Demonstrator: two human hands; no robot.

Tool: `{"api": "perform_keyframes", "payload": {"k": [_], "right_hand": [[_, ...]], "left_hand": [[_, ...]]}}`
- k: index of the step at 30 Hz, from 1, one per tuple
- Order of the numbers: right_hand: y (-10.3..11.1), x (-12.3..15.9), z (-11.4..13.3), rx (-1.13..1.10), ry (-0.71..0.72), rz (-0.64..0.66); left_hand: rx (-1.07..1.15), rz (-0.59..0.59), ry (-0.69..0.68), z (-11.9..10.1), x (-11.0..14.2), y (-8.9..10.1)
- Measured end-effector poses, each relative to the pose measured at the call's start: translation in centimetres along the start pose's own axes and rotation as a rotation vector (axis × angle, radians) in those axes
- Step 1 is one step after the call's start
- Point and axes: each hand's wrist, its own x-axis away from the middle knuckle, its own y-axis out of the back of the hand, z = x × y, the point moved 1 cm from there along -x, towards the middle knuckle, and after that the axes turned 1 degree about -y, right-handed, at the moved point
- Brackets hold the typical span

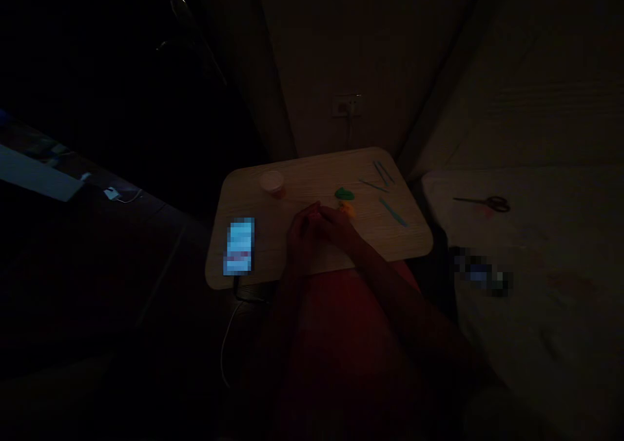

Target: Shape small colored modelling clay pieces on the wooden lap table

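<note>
Working over the middle of the small table, the left hand and right hand met fingertip to fingertip at a small pink piece. Fingers were bent inward; too dark to tell which hand pinched it. Both forearms crossed the near edge. Tight on the right hand's far side: the orange lump sat just beside it, contact unclear, with the green lump right behind. Three thin sticks lay toward the far right corner, one thicker stick nearer the right edge. More room on the left: bare wood ran from the left hand to the lit phone, which sat near the left end, cable dropping over the near edge. Tub stood inboard of the far edge. Dark gap separated table from the pale surface holding scissors.
</note>
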Motion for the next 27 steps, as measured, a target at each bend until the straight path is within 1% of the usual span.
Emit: {"api": "perform_keyframes", "payload": {"k": [2,7,10,13,15,20,23,27], "right_hand": [[0.1,-0.2,0.0,0.039,0.016,0.008],[0.1,-0.3,0.0,0.134,0.087,-0.017],[0.2,-0.3,0.2,0.186,0.121,-0.039],[0.2,-0.3,0.6,0.262,0.16,-0.057],[0.1,-0.2,1.0,0.29,0.149,-0.07],[-0.5,0.4,1.7,0.2,0.071,-0.122],[-0.9,0.6,1.6,0.194,0.036,-0.126],[-1.1,0.7,1.4,0.171,0.083,-0.117]], "left_hand": [[-0.059,0.035,-0.026,0.0,-0.2,0.1],[-0.192,0.136,-0.152,0.3,-0.8,0.6],[-0.269,0.158,-0.205,0.6,-1.0,0.9],[-0.343,0.126,-0.233,0.7,-0.9,1.3],[-0.375,0.09,-0.256,0.6,-0.9,1.5],[-0.445,0.048,-0.309,0.2,-0.7,1.8],[-0.469,0.022,-0.292,0.2,-0.7,1.9],[-0.452,-0.032,-0.285,0.0,-0.7,1.9]]}}
